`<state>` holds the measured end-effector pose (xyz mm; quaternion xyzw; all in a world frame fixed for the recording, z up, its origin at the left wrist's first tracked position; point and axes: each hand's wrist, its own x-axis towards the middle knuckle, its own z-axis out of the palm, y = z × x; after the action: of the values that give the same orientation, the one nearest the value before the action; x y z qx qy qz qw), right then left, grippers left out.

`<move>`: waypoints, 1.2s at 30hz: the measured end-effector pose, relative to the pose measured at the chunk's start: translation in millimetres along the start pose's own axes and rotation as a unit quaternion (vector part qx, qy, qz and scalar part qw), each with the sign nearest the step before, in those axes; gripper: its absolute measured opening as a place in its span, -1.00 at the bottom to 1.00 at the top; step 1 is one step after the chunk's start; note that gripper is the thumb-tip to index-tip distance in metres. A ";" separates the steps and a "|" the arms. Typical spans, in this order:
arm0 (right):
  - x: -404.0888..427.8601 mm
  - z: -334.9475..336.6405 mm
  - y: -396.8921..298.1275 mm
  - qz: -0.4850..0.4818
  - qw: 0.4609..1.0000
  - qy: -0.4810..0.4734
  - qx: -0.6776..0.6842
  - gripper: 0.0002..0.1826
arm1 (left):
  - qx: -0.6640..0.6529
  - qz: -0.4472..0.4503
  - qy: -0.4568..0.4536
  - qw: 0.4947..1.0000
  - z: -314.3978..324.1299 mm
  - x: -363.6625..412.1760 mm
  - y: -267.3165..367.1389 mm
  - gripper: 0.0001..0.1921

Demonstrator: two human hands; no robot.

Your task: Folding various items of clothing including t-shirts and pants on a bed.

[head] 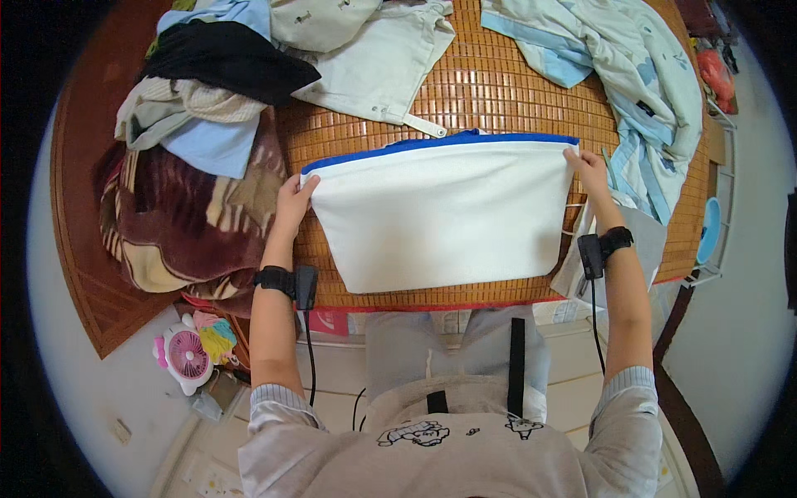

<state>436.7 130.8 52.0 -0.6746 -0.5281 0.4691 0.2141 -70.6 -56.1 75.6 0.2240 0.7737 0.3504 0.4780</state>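
A piece of white fabric (442, 218) with a blue band along its far edge is spread between my hands above the near part of a bamboo mat (498, 99). My left hand (296, 202) pinches its far left corner between thumb and fingers. At the opposite corner, my right hand (588, 171) grips the fabric in the same way. Beyond the blue edge lies a white garment (380, 81) with a buttoned strap (425, 126) pointing towards the fabric. What lies beneath the white fabric is hidden.
Piled clothes, a black one (224, 62) among them, and a brown patterned blanket (187, 218) lie at left. A white and light-blue quilt (647, 81) covers the right side. By my right forearm is a whitish bag-like item (632, 239). A pink fan (188, 355) stands low at left.
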 end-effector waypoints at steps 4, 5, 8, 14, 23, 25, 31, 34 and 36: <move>31.4 16.4 22.2 0.010 0.999 0.013 -0.050 -0.56 | 0.067 0.024 0.032 0.997 0.8 37.7 -25.2 -0.77; 33.7 17.8 22.7 0.019 0.998 0.033 -0.059 -0.57 | 0.088 0.017 0.054 0.995 4.3 41.4 -28.0 -0.74; 33.1 26.7 31.1 -0.009 0.987 0.047 -0.151 -0.71 | 0.007 0.094 0.116 0.989 28.8 40.4 -34.8 -0.62; -62.1 79.3 -25.4 -0.246 0.942 -0.055 -0.223 -0.38 | 0.568 0.277 -0.043 0.774 76.1 -24.0 -39.1 -0.11; -126.4 138.9 -9.5 -0.091 0.871 -0.173 -0.451 0.14 | 0.565 0.164 -0.165 0.791 96.5 -54.6 -45.6 0.15; -123.5 137.3 -9.3 -0.091 0.862 -0.187 -0.462 0.14 | 0.568 0.132 -0.162 0.796 101.0 -69.7 -53.3 0.17; -108.2 124.2 1.8 -0.173 0.845 -0.226 -0.452 0.16 | 0.539 0.037 -0.116 0.833 130.6 -122.3 -90.6 0.24; -100.1 124.0 -4.1 -0.173 0.820 -0.254 -0.482 0.10 | 0.508 -0.011 -0.091 0.857 152.4 -152.4 -101.3 0.26; -97.0 127.7 -9.3 -0.215 0.789 -0.263 -0.512 -0.03 | 0.486 -0.037 -0.080 0.869 167.7 -171.3 -111.3 0.25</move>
<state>322.1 19.1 38.9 -0.4049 -0.8582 0.2312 -0.2149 154.3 -190.7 41.3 0.4266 0.8132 -0.1069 0.3811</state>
